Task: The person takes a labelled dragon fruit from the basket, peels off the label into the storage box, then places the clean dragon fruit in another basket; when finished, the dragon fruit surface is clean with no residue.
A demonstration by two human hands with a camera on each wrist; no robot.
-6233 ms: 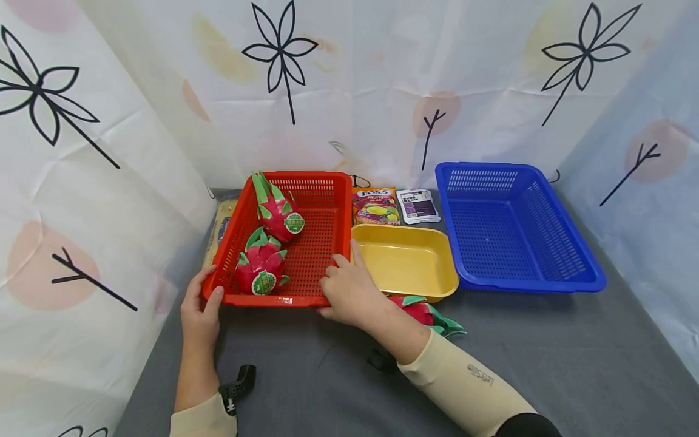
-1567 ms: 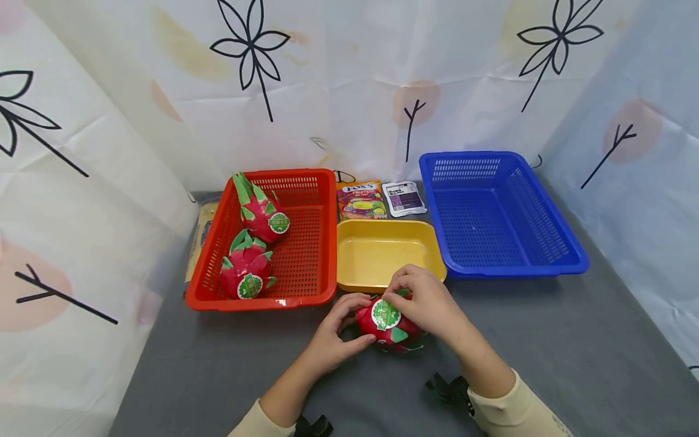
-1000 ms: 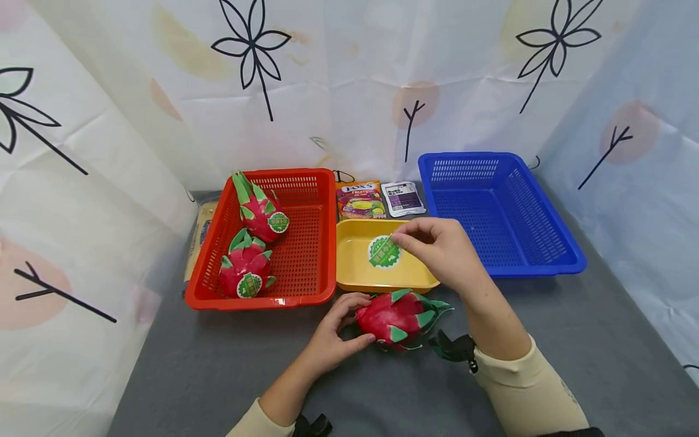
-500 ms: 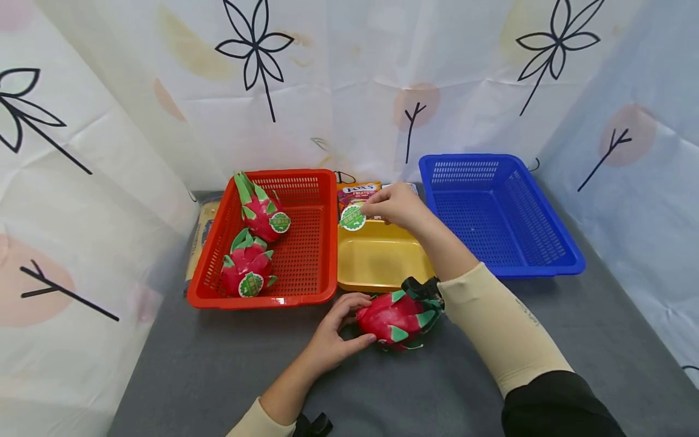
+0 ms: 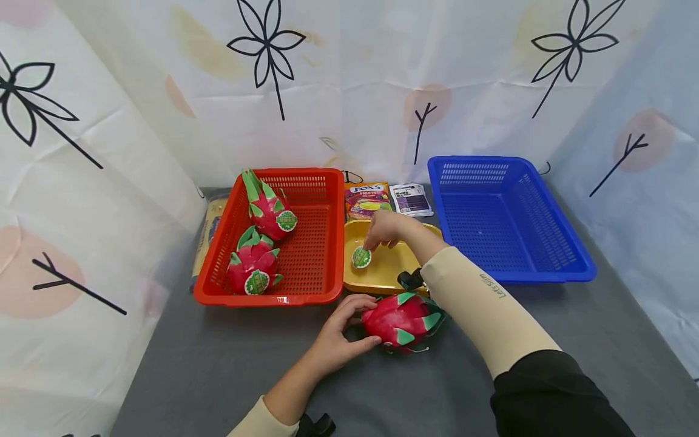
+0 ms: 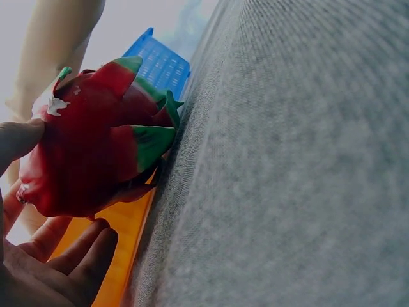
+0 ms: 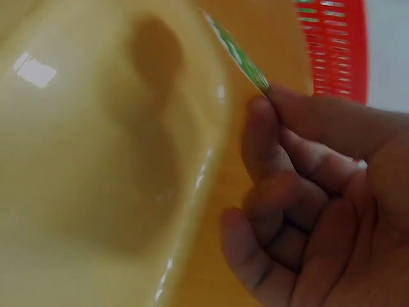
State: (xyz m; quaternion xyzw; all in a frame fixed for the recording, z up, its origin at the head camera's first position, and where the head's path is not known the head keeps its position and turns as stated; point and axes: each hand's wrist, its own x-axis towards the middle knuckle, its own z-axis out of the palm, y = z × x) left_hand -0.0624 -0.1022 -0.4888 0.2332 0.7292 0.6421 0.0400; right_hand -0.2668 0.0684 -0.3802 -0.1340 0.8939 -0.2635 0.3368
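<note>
My right hand pinches a round green-and-white sticker by its edge, over the left part of the yellow tray. In the right wrist view the sticker appears nearly edge-on between thumb and forefinger, with the other fingers curled. A red dragon fruit with green-tipped scales lies on its side in front of the tray. Around its left end my left hand holds it, thumb in front and fingers behind. A small white patch marks the dragon fruit in the left wrist view.
Two dragon fruits with stickers still on them lie in the red basket at left. A blue basket stands at right. Behind the tray are an orange candy bag and a white-and-purple packet. Another package sits left of the red basket.
Both hands have left the red basket. My right hand has peeled the sticker off the front dragon fruit, carried it up toward the candy bag, then lowered it over the yellow tray.
</note>
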